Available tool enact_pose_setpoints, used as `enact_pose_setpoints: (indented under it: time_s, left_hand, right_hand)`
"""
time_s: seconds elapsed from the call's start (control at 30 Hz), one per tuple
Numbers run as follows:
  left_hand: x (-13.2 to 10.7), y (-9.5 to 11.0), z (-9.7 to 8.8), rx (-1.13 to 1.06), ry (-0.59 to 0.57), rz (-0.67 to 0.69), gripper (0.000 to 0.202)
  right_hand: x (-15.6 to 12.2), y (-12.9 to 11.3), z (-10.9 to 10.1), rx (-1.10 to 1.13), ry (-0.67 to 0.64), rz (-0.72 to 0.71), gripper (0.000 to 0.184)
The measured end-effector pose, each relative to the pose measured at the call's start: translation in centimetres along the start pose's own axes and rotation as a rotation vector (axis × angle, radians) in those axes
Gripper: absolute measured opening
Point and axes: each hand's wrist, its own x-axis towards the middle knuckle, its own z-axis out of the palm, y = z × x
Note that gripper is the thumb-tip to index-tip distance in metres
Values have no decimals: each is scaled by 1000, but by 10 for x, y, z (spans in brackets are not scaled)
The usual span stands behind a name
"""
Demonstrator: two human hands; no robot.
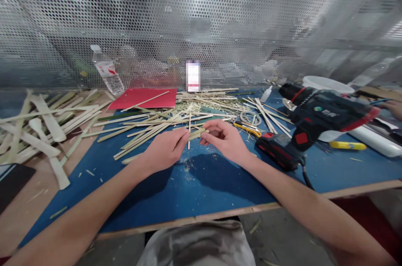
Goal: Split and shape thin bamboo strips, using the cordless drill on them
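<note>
Both hands meet above the blue mat (201,182) near the middle of the table. My left hand (166,149) is closed and pinches the left end of a short pale bamboo strip (197,133). My right hand (224,137) is closed on the strip's right end, fingers curled round it. A thin bamboo stick (189,130) stands crosswise just behind the strip. Fine shavings (188,165) lie on the mat under the hands.
A heap of thin bamboo sticks (176,117) spreads behind the hands, wider bamboo slats (40,126) at left. A black-and-red cordless drill (314,119) lies at right beside a yellow knife (248,129), tape roll (250,118) and white tub (326,84). Red sheet (143,98), water bottle (106,71), perforated metal screen (201,19) behind.
</note>
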Motion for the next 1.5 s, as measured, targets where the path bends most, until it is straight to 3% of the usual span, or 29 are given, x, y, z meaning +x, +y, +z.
enact_pose_setpoints:
  time_s: [0.17, 0.37, 0.53, 0.77, 0.9, 1.1, 1.23, 1.5]
  left_hand:
    - [1, -9, 2, 74, -4, -13, 33]
    - [-1, -16, 7, 203, 0, 84, 32]
    - [-2, -15, -1, 307, 86, 25, 35]
    - [-5, -20, 8, 245, -106, 133, 43]
    - [-3, -26, 14, 222, -155, 151, 45]
    - [-2, -27, 12, 73, -162, 145, 36]
    - [0, -29, 10, 65, -131, 189, 36]
    - [3, -32, 9, 30, -103, 142, 36]
  right_hand:
    - [0, 5, -1, -56, -24, 63, 42]
    - [1, 9, -4, -142, -59, 150, 38]
    - [1, 17, -8, -442, -125, 105, 29]
    - [2, 24, -14, -828, -145, -27, 19]
    - [1, 16, -16, -633, -180, -51, 36]
    - [1, 13, -15, -315, -198, 106, 25]
    - [0, 15, -16, -331, -208, 118, 28]
    - [1, 15, -14, -364, -154, 110, 38]
